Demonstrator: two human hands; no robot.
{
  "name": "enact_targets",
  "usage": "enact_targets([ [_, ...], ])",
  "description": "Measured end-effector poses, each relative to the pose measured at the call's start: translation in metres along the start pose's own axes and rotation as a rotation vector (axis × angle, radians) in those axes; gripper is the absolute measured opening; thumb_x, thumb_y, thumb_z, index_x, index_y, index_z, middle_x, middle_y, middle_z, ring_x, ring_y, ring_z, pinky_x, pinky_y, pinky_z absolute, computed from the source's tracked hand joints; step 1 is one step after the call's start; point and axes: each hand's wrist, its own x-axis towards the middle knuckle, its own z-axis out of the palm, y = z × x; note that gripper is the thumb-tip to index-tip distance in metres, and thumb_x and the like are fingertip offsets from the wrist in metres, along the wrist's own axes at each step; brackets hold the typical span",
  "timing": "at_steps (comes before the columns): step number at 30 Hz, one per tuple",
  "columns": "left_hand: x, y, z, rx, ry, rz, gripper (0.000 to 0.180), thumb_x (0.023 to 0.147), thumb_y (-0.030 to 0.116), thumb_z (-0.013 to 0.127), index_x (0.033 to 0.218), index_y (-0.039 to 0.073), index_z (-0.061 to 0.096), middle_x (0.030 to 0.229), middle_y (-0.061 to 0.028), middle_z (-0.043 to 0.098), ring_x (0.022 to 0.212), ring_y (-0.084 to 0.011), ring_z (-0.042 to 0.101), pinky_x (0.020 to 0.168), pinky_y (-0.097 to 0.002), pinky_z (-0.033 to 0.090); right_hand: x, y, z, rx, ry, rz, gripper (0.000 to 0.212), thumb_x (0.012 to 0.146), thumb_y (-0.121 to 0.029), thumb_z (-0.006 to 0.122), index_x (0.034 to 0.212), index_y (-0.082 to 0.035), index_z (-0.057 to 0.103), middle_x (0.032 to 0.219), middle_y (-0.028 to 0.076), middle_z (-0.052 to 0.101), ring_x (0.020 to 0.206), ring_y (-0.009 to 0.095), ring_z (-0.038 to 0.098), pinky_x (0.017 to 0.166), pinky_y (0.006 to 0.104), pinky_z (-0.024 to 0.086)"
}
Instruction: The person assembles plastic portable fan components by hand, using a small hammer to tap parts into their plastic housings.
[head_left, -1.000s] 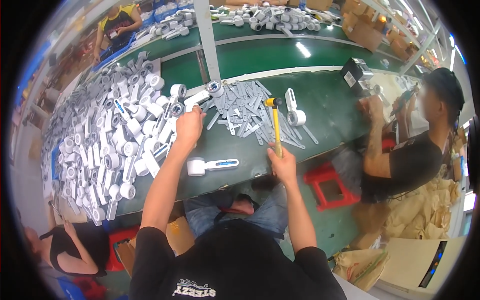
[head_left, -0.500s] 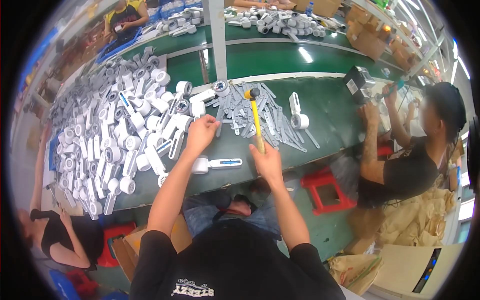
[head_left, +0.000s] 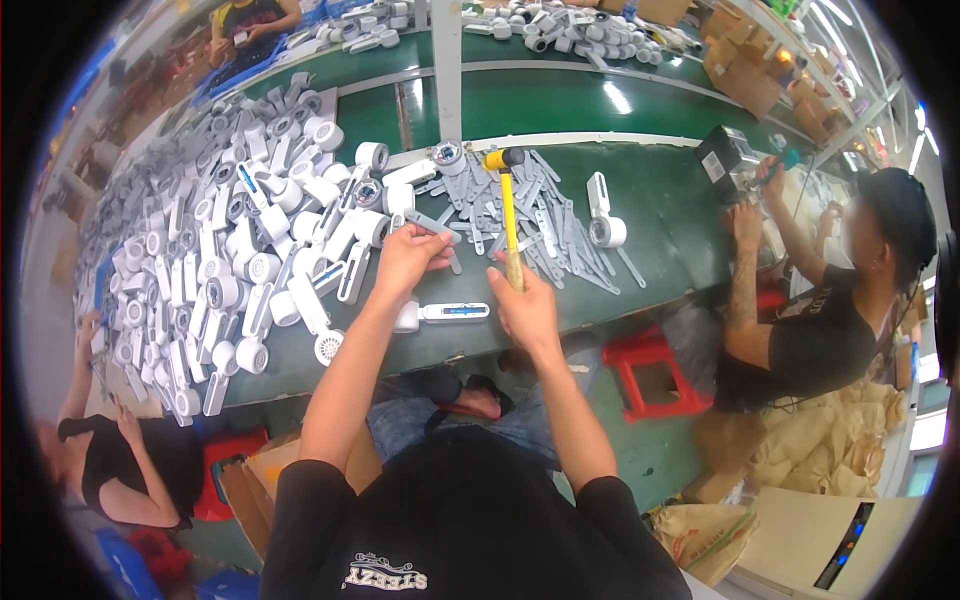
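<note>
My right hand [head_left: 527,308] is closed round the handle of a mallet [head_left: 511,225], whose yellow and black head points away from me over the pile of strips. Between the fingers and thumb of my left hand [head_left: 408,262] is a flat grey plastic strip [head_left: 430,222], held slanting above the table. Loose grey strips [head_left: 545,215] lie heaped just beyond my hands. A white handheld fan body [head_left: 450,313] with a round head lies near the table edge, its head partly behind my left forearm. Another fan body [head_left: 606,228] lies right of the strips.
A large heap of white fan bodies [head_left: 215,250] covers the table's left side. Beyond a white post [head_left: 447,80] runs a green conveyor [head_left: 560,90]. At right sit a black box [head_left: 728,155], a co-worker [head_left: 825,310] and a red stool [head_left: 655,375]. Another person [head_left: 125,460] sits at left.
My left hand has lifted a grey strip off the edge of the pile and now holds it slanted. The mallet stays in my right hand, its position hardly changed.
</note>
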Motion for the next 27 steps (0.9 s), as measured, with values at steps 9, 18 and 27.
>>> enact_targets([
  [9, -0.085, 0.007, -0.001, 0.372, -0.193, -0.082, 0.028, 0.094, 0.021, 0.084, 0.114, 0.002, 0.079, 0.1, -0.008, 0.081, 0.092, -0.0166, 0.074, 0.089, -0.0346, 0.056, -0.019, -0.017, 0.014, 0.224, -0.061, 0.059, 0.022, 0.103, -0.019, 0.075, 0.115, -0.001, 0.073, 0.066, -0.005, 0.057, 0.047, 0.004, 0.048, 0.041, 0.0236, 0.032],
  [18, -0.089, -0.055, -0.049, 0.972, -0.019, 0.905, 0.043, 0.078, 0.025, 0.089, 0.116, 0.008, 0.075, 0.122, -0.0066, 0.07, 0.128, -0.0311, 0.06, 0.118, -0.0493, 0.045, -0.018, -0.004, -0.038, 0.109, -0.066, 0.112, 0.021, 0.104, -0.018, 0.073, 0.111, 0.002, 0.07, 0.075, -0.001, 0.06, 0.053, 0.006, 0.053, 0.044, 0.0246, 0.042],
  [27, -0.084, -0.043, -0.021, 0.943, -0.088, 0.958, 0.032, 0.079, 0.023, 0.087, 0.109, 0.013, 0.081, 0.103, -0.001, 0.075, 0.104, -0.0235, 0.067, 0.103, -0.0406, 0.049, -0.026, 0.006, -0.016, 0.109, -0.011, 0.113, 0.021, 0.106, -0.02, 0.07, 0.113, -0.001, 0.064, 0.098, 0.009, 0.078, 0.049, 0.006, 0.054, 0.041, 0.0213, 0.037],
])
